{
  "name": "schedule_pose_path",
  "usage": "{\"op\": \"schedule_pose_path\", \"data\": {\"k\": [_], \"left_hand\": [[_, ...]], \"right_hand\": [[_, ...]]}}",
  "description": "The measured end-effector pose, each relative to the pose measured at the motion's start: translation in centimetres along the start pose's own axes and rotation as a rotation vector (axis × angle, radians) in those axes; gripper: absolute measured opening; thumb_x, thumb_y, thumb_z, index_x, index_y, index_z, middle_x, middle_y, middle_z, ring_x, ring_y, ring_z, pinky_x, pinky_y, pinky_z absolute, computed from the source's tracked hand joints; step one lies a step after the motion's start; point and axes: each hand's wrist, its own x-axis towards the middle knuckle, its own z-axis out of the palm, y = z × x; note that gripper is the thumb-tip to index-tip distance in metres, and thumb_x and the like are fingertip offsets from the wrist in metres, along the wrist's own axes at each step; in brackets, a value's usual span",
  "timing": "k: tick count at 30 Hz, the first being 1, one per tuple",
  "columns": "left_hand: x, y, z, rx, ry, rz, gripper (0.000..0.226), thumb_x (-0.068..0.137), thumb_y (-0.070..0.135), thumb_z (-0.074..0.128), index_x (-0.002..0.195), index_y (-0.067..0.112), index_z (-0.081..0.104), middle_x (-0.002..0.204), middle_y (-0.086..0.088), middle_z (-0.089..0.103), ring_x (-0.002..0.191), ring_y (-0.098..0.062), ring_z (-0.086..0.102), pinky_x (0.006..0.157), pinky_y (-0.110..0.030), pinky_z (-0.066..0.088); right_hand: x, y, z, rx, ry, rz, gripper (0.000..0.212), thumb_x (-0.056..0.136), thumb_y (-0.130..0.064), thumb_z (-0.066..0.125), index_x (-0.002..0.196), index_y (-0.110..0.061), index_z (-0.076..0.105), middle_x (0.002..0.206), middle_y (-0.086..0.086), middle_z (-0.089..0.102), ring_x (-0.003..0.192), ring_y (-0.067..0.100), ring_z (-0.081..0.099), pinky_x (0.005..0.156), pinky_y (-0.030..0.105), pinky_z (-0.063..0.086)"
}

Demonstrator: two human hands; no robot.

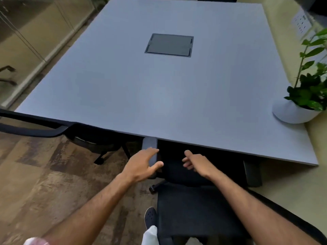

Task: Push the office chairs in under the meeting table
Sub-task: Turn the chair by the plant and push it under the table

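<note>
Both hands, left (pixel 141 165) and right (pixel 198 164), are hovering loose-fingered and grasping nothing over the chair (pixel 198 206), which is sitting partly under the table (pixel 159 96) edge, seemingly needing another push

I see two bare forearms ending in the left hand (pixel 141 165) and right hand (pixel 198 163), no sleeves or rings. Below, a dark perforated clog (pixel 150 216) and pale trouser leg (pixel 149 236) show.
</note>
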Motion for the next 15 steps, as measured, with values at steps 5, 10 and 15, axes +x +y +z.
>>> {"op": "schedule_pose_path", "data": {"k": [5,10,15], "left_hand": [[8.0,-9.7,6.1,0.100,0.025,0.165,0.077,0.096,0.062,0.041,0.152,0.009,0.044,0.159,-0.009,0.041,0.150,-0.022,0.031,0.122,-0.042,0.029],[13.1,-13.5,11.8,0.044,0.091,0.216,0.073,0.102,0.053,0.037,0.158,0.007,0.030,0.166,-0.008,0.022,0.155,-0.018,0.011,0.125,-0.032,0.008],[13.3,-14.6,13.8,-0.006,0.185,0.195,0.066,0.103,0.041,0.037,0.158,0.005,0.030,0.167,-0.008,0.023,0.156,-0.018,0.010,0.126,-0.037,0.010]], "right_hand": [[11.8,-1.3,9.2,0.268,-0.046,0.142,0.061,0.102,-0.063,0.033,0.126,-0.017,0.066,0.121,-0.001,0.068,0.106,0.016,0.062,0.101,0.037,0.044],[19.6,-0.4,14.9,0.543,-0.129,0.065,0.086,0.076,-0.090,0.046,0.143,-0.035,0.055,0.149,-0.008,0.053,0.139,0.010,0.045,0.122,0.037,0.026],[21.6,-0.4,17.1,0.632,-0.119,0.052,0.074,0.083,-0.082,0.042,0.142,-0.041,0.055,0.150,-0.008,0.053,0.137,0.006,0.047,0.122,0.034,0.027]]}}
